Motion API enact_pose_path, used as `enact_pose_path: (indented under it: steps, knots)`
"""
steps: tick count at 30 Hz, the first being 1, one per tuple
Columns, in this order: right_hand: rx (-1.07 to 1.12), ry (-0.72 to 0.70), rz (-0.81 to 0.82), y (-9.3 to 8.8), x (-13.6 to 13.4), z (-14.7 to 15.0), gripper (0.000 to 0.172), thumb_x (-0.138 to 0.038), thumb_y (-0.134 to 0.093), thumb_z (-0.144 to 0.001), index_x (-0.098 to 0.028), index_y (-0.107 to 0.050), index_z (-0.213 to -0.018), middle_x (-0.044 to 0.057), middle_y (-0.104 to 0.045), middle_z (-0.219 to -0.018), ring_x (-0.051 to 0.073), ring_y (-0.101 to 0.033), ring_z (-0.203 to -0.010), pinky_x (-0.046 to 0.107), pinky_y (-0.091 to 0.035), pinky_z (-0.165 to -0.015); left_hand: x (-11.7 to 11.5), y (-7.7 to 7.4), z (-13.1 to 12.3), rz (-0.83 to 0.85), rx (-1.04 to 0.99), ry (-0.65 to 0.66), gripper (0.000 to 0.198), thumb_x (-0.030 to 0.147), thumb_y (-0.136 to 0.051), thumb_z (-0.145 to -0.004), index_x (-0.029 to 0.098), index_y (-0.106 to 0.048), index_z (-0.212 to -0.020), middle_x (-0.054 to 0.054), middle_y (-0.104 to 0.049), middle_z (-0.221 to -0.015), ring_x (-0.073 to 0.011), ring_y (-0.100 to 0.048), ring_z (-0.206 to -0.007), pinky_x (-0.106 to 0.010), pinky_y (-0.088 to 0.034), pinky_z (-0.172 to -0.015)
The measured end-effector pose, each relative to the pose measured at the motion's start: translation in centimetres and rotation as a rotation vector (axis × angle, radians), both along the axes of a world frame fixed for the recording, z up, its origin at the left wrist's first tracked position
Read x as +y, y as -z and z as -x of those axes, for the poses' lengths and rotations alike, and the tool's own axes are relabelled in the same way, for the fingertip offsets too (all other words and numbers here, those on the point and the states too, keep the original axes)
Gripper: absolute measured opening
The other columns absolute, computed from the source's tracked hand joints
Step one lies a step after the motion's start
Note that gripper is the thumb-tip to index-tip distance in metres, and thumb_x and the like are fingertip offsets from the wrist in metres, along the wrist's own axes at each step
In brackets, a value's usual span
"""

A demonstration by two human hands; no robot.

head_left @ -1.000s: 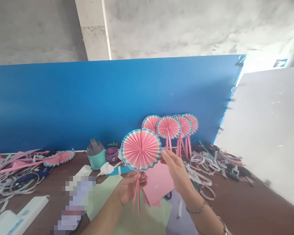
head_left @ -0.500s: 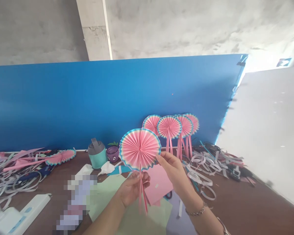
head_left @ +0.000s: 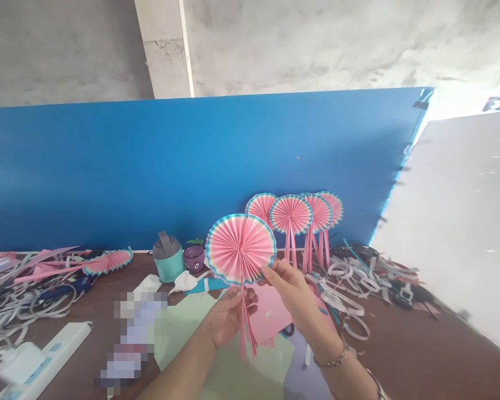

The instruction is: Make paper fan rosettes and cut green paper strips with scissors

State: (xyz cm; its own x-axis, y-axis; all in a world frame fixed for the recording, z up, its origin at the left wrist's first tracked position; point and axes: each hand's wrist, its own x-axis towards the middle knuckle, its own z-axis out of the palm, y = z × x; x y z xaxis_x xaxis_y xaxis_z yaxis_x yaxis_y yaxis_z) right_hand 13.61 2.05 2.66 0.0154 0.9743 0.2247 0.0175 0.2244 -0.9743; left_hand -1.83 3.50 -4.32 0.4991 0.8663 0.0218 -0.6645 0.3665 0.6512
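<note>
A round pleated paper fan (head_left: 240, 244), pink with a cream and blue scalloped rim, is held upright in front of me. My left hand (head_left: 229, 314) is closed around its pink paper handle strips just below the disc, and the strip ends hang down past the fingers. My right hand (head_left: 289, 289) pinches the fan's lower right edge between thumb and fingers. Below the hands lie pink paper sheets (head_left: 266, 316) on top of green paper (head_left: 183, 322). Several finished-looking pink fans (head_left: 290, 214) lean against the blue partition behind.
A teal and grey bottle (head_left: 169, 264) and a purple cup (head_left: 194, 258) stand at the back. Another fan (head_left: 108, 262) lies among paper strips and cables on the left. A white power strip (head_left: 54, 355) is front left. Curled white strips (head_left: 354, 283) are heaped right.
The view has shifted slightly, so everything sits a little further right. Both hands keep their hold on the fan, with almost no other movement.
</note>
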Motion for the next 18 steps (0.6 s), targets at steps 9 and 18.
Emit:
enact_pose_path:
  steps: [9, 18]
  knots:
    - [0.032, -0.063, 0.079, -0.2, -0.6, 0.6, 0.028, -0.044, -0.060, -0.076, -0.016, -0.060, -0.071, 0.002, -0.062, -0.067, 0.015, -0.056, -0.066, 0.027, -0.042, -0.064, -0.2, -0.1, -0.2, 0.033, 0.031, -0.036, 0.016, 0.025, -0.079, -0.064, 0.015, -0.066, -0.066, -0.003, -0.062, -0.076, -0.0151, -0.058, -0.080, -0.030, -0.042, -0.080]
    - [0.076, -0.098, 0.083, 0.9, 0.0, 1.1, 0.034, -0.048, -0.062, -0.074, -0.016, -0.057, -0.064, 0.001, -0.059, -0.063, 0.013, -0.050, -0.061, 0.026, -0.040, -0.060, -0.2, -0.1, -0.5, 0.038, 0.042, -0.044, 0.018, 0.027, -0.079, -0.063, 0.016, -0.069, -0.071, -0.004, -0.067, -0.081, -0.0148, -0.059, -0.078, -0.030, -0.041, -0.080]
